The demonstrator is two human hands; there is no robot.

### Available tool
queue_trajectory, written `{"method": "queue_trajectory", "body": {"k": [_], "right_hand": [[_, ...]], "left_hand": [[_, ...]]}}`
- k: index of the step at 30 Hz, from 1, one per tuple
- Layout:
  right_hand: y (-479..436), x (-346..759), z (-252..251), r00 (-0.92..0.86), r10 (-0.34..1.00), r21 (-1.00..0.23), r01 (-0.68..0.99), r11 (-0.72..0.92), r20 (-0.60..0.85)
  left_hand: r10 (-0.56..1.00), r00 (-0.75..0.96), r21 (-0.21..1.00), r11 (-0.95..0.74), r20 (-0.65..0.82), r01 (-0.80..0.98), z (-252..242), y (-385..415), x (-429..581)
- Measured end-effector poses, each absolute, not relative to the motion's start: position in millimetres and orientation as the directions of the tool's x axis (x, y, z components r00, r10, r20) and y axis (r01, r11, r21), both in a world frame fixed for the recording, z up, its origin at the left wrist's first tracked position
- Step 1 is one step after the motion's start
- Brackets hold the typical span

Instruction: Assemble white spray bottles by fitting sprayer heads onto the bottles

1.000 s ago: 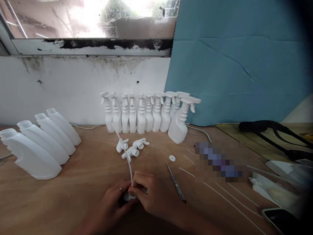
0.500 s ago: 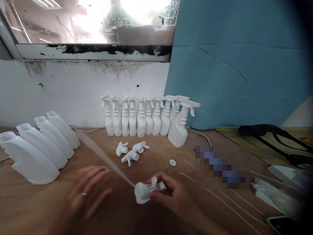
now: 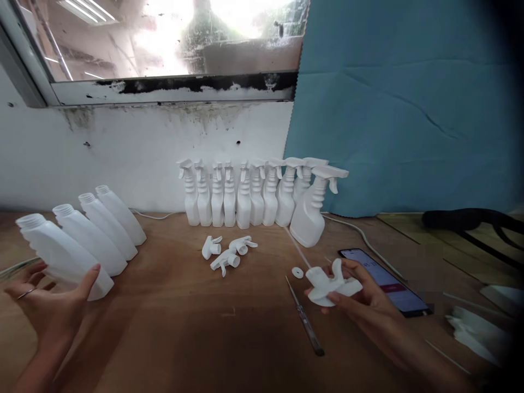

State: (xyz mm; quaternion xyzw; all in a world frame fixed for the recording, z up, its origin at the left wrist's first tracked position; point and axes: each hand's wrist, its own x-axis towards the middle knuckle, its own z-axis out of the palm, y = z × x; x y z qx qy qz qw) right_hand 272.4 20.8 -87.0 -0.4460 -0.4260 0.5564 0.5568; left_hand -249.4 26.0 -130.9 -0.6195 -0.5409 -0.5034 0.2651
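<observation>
My right hand (image 3: pixel 360 292) grips a white trigger spray head (image 3: pixel 333 286), its thin dip tube (image 3: pixel 301 248) pointing up and away to the left. At the left, my left hand (image 3: pixel 53 303) has its thumb and fingers around the nearest open white bottle (image 3: pixel 67 259); its fingertips are partly hidden by the bottle. Several uncapped bottles stand in that slanting row. Between the hands, three loose spray heads (image 3: pixel 225 259) lie on the wooden table (image 3: pixel 172 327). A small white ring (image 3: pixel 297 272) and a slim screwdriver-like tool (image 3: pixel 305 319) rest near my right hand.
Along the wall stand several white bottles (image 3: pixel 243 202) with spray heads fitted. A phone (image 3: pixel 385 281) lies beyond my right hand, with a black strap (image 3: pixel 462 221) farther right. Clear plastic bags (image 3: pixel 475 333) and a thin tube (image 3: pixel 448 357) lie at the lower right.
My left hand has moved left and taken hold of the nearest bottle. My right hand has carried the spray head to the right, uncovering the slim tool. The view has shifted slightly.
</observation>
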Motion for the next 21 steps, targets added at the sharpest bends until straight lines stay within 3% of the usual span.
{"method": "queue_trajectory", "body": {"k": [2, 3, 7, 9, 12, 21], "right_hand": [[22.2, 272.5, -88.0, 0.055, 0.998, -0.971, -0.237, 0.018, 0.005], [23.1, 273.1, -87.2, 0.06, 0.998, -0.967, -0.251, 0.027, 0.012], [26.8, 278.4, -78.6, 0.091, 0.996, -0.918, -0.392, 0.053, 0.018], [28.1, 281.4, -75.3, 0.118, 0.993, -0.891, -0.452, 0.05, -0.004], [29.1, 284.3, -74.3, 0.15, 0.988, -0.883, -0.468, 0.036, -0.04], [29.6, 286.2, -72.6, 0.203, 0.974, -0.821, -0.569, 0.039, -0.095]], "left_hand": [[0.32, -0.325, 0.384, -0.144, 0.89, 0.912, -118.0, 20.1, -234.0], [0.312, -0.297, 0.35, -0.128, 0.902, 0.928, -111.7, 17.4, -225.3], [0.392, 0.198, -0.025, -0.404, 0.899, 0.914, -98.4, 14.2, -188.6], [0.413, 0.394, -0.123, -0.546, 0.821, 0.829, -100.1, 17.0, -172.4], [0.436, 0.527, -0.165, -0.635, 0.73, 0.754, -107.0, 22.1, -156.3], [0.471, 0.541, -0.145, -0.647, 0.697, 0.749, -112.4, 25.1, -154.9]]}}
